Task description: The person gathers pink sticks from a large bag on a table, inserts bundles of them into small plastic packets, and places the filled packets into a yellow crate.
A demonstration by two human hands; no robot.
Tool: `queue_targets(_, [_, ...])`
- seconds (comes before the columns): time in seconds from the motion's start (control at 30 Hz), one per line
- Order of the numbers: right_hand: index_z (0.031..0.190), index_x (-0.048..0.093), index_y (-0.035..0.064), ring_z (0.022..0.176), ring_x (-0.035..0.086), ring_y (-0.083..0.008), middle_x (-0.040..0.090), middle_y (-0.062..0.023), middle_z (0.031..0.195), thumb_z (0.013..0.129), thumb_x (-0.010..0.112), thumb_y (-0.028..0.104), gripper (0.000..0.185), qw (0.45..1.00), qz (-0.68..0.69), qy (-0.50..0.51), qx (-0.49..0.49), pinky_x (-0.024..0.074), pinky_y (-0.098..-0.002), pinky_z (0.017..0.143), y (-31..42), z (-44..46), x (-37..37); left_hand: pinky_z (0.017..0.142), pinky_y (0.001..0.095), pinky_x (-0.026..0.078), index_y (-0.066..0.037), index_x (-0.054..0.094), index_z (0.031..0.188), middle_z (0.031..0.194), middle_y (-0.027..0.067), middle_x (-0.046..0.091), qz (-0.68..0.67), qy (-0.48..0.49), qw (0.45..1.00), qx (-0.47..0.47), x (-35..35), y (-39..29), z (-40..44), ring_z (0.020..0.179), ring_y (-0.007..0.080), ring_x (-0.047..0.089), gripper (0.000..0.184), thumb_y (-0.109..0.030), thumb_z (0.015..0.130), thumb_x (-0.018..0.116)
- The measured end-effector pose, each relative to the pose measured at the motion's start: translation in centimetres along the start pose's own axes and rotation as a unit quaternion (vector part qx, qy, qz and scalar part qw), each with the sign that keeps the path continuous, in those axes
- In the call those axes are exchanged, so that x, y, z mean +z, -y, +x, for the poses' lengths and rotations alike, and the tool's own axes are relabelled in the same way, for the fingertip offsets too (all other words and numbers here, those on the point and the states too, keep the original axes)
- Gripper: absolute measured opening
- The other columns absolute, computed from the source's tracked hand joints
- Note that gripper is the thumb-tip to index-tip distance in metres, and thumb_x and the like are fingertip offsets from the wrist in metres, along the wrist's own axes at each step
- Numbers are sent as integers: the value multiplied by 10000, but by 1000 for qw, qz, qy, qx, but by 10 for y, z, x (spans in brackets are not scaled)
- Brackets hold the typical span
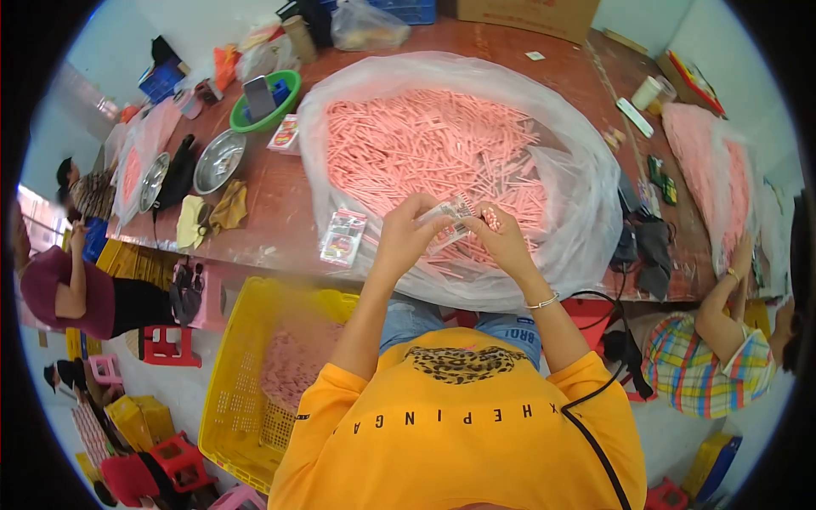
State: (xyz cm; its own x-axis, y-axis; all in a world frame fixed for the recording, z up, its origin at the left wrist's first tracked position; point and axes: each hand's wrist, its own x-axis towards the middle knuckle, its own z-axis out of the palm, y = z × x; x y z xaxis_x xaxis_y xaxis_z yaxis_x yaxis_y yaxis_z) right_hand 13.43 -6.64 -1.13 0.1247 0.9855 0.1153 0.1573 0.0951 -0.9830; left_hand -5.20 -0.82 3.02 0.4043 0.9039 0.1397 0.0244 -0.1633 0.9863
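Observation:
Over the near side of a large heap of thin pink sticks (pixel 425 140), my two hands meet at a small clear printed packet (pixel 449 223). My left hand (pixel 409 234) is closed on the packet's left side. My right hand (pixel 505 242) is closed by its other side, with a small bundle of pink sticks (pixel 490 220) in the fingers, their ends facing up. Whether the right fingers also grip the packet I cannot tell. The heap lies in a spread clear plastic bag (pixel 578 246). Left of my left hand lies a stack of printed packets (pixel 343 238).
A yellow crate (pixel 229 374) with pink pieces stands at my left. On the red-brown table (pixel 263 204) are a green basin (pixel 293 98), a metal bowl (pixel 219 161) and cloths (pixel 228 208). A black cable (pixel 586 416) crosses my right arm. Co-workers sit at both sides.

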Motion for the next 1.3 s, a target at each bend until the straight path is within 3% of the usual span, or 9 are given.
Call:
queue_targets(0.3, [928, 624, 43, 658, 410, -16, 488, 55, 698, 924, 659, 130, 94, 999, 30, 7, 20, 354, -212, 570, 8, -14, -18, 640, 307, 431, 4, 681, 857, 717, 67, 589, 205, 50, 961, 182, 10, 11, -3, 674, 174, 526, 82, -50, 888, 628])
queue_targets(0.4, [946, 622, 45, 647, 465, -47, 520, 36, 710, 981, 585, 214, 176, 983, 151, 2, 105, 382, -229, 575, 15, -10, -18, 657, 316, 415, 7, 673, 850, 719, 69, 575, 192, 78, 963, 172, 4, 14, -1, 689, 180, 502, 116, -75, 907, 614])
queue_targets(0.53, [894, 608, 48, 796, 605, -178, 578, -41, 768, 1037, 438, 320, 351, 830, 549, 101, 3, 492, -318, 745, 18, 2, -42, 628, 277, 409, 0, 652, 855, 715, 20, 561, 39, 166, 983, 67, 0, 19, 0, 678, 119, 504, 209, -152, 970, 566])
queue_targets(0.6, [872, 598, 52, 909, 639, -255, 621, -88, 835, 1050, 375, 347, 410, 854, 520, -20, 2, 513, -383, 867, 45, 0, -29, 610, 248, 399, -7, 641, 878, 720, -13, 545, -24, 207, 978, 1, 3, 19, -3, 672, 79, 489, 237, -181, 999, 535])
queue_targets(0.7, [868, 599, 54, 1028, 622, -295, 663, -166, 977, 1049, 371, 341, 410, 843, 538, -16, -1, 467, -434, 993, 52, 2, -21, 604, 217, 382, -13, 630, 887, 735, -49, 516, -56, 229, 971, -34, 13, 23, -5, 683, 38, 456, 259, -197, 1022, 506])
queue_targets(1.0, [865, 576, 37, 1117, 599, -280, 659, -223, 1093, 1044, 377, 308, 381, 897, 437, 34, 58, 431, -407, 1026, 43, -7, -9, 595, 208, 392, -12, 630, 861, 737, -59, 522, -120, 159, 979, -39, 25, 35, -15, 675, 30, 457, 259, -185, 1019, 521])
queue_targets(1.1, [1025, 640, -18, 1082, 602, -244, 646, -207, 1166, 1048, 375, 340, 447, 904, 423, 54, 32, 441, -380, 999, 38, -7, -5, 595, 202, 398, -6, 644, 881, 740, -44, 545, -110, 133, 985, -29, 30, 34, -20, 670, 35, 478, 251, -180, 1017, 525])
queue_targets(1.2, [1248, 560, -47, 1186, 552, -244, 599, -203, 1247, 1020, 443, 433, 544, 988, 102, 107, -49, 409, -378, 1045, 54, -12, -3, 611, 199, 404, 4, 660, 925, 771, -19, 588, -101, 106, 989, -4, 35, 33, -21, 691, 45, 508, 230, -165, 1011, 529])
queue_targets(1.3, [1411, 411, -31, 1266, 494, -243, 532, -182, 1333, 954, 539, 530, 734, 970, 184, 134, -83, 379, -371, 1070, 47, -10, -8, 661, 209, 418, 14, 668, 980, 828, 12, 626, -95, 66, 993, 31, 34, 37, -20, 745, 68, 537, 201, -140, 998, 540])
